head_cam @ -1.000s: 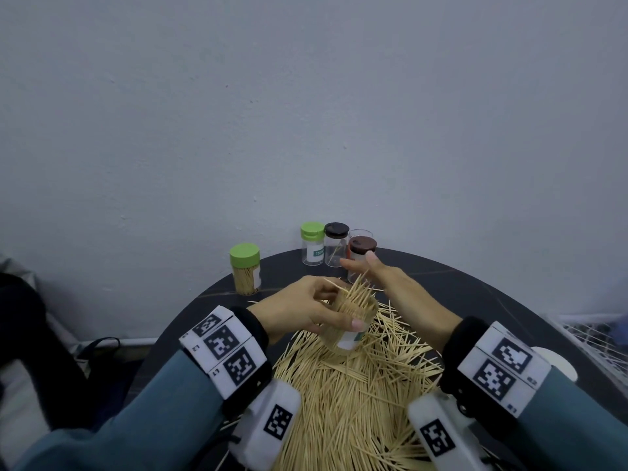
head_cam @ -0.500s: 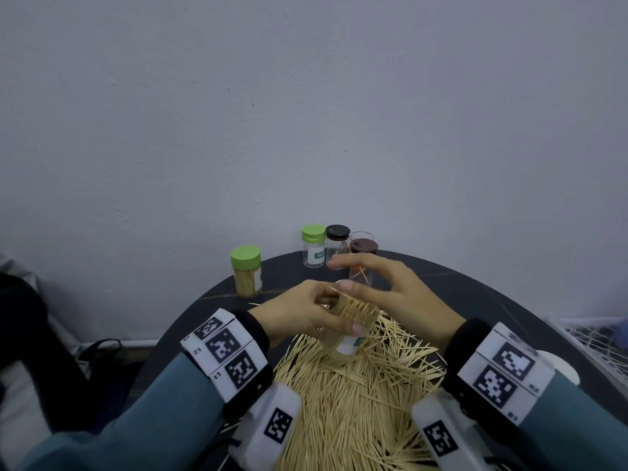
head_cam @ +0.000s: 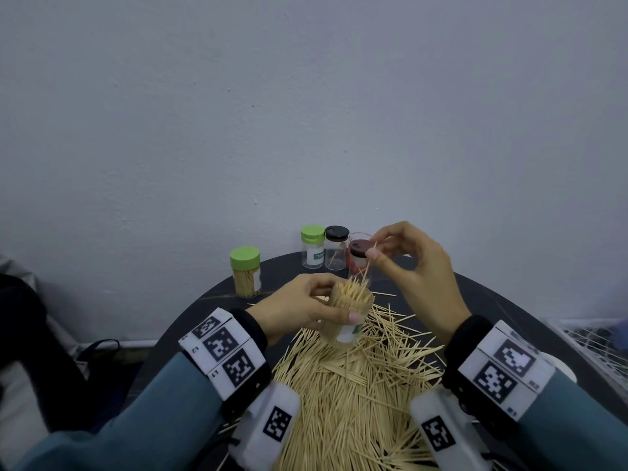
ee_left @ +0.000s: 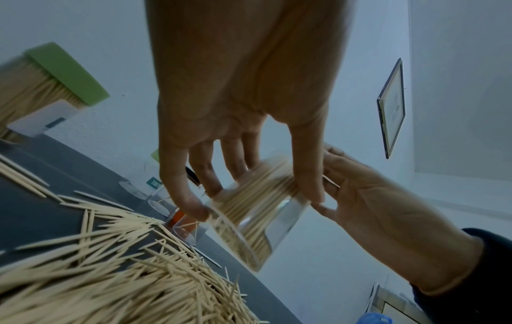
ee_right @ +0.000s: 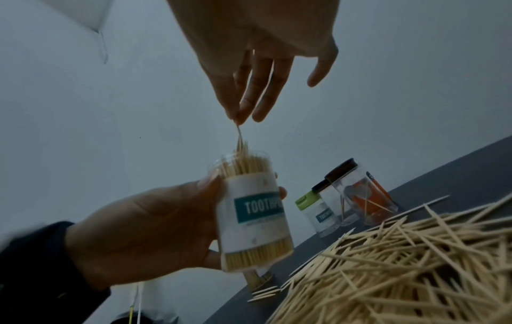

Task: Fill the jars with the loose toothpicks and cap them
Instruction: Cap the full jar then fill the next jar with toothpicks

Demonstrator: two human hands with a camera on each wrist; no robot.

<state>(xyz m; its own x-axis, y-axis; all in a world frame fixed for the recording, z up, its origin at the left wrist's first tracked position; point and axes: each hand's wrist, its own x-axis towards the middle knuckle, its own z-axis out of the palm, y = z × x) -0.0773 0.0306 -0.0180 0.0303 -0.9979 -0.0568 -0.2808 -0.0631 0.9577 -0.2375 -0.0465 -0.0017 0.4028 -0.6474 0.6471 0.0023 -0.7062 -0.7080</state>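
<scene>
Head view: your left hand (head_cam: 299,305) is gripping the clear plastic jar (head_cam: 346,312) above the toothpick pile (head_cam: 356,385); your right hand (head_cam: 407,263) is pinching one thin stick (head_cam: 368,266) over its mouth. Left wrist view: the jar (ee_left: 257,210) is tilting, risking spillage. Right wrist view: smooth labelled wall (ee_right: 255,210), packed full; crooked sticks are likely blocking the cap.

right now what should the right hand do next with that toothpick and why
Probably ease the toothpick down among the others. The right hand pinches it above the open jar, which the left hand holds off the table. The jar looks packed, with some tips standing above the rim, so they need seating level before a cap could go on.
</scene>
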